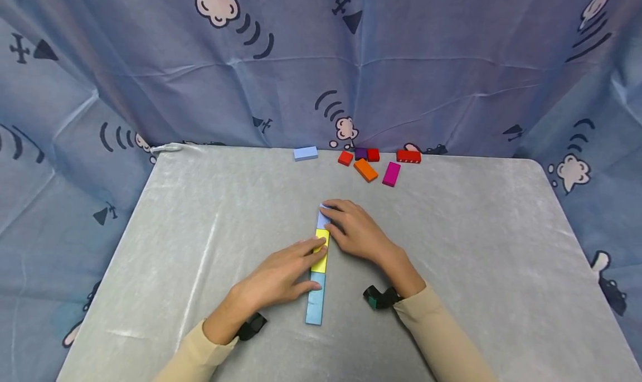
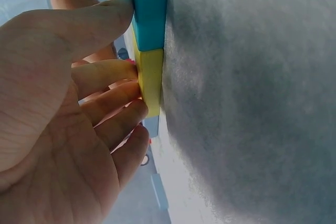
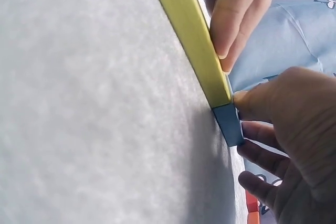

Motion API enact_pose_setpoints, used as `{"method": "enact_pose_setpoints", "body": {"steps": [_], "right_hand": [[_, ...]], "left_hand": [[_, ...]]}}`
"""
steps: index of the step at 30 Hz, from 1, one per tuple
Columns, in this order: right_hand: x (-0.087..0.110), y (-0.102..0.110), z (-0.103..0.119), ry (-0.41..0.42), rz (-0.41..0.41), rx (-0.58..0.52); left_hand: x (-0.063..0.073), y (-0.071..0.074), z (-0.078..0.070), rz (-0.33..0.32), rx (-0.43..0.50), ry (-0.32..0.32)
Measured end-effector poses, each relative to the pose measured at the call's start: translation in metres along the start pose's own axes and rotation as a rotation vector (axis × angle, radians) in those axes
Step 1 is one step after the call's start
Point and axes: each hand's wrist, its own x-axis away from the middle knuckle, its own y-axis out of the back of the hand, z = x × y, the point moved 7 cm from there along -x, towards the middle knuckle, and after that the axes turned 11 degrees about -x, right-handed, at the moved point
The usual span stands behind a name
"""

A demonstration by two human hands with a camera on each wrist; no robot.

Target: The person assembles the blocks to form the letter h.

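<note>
Left hand (image 1: 281, 273), fingers straight, rests on yellow block (image 1: 319, 265) and light-blue block (image 1: 315, 308); right hand (image 1: 360, 232), fingers parted, touches periwinkle block (image 1: 322, 221), pinch unclear.

Lying end to end at the center of the frame, one pale blue block (image 1: 322, 222), one yellow block (image 1: 319, 264) and one turquoise block (image 1: 315, 306) make three. Seven more are spread across the upper center of the frame: a second pale blue block (image 1: 305, 154), one purple block (image 1: 360, 153), one orange block (image 1: 365, 170), one magenta block (image 1: 391, 174) and three red blocks (image 1: 408, 157), ten in all on one surface (image 1: 466, 231). Two hands, one left hand (image 1: 281, 273) and one right hand (image 1: 358, 231), two tan sleeves (image 1: 443, 337) and two wrist cameras (image 1: 252, 326) complete the count.
</note>
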Motion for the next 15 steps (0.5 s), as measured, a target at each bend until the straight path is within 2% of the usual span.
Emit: {"method": "enact_pose_setpoints", "body": {"steps": [15], "right_hand": [[0.0008,0.0033,-0.0007,0.018,-0.027,-0.036]], "left_hand": [[0.0003,-0.0008,0.0011,-0.004,0.015,0.004]]}}
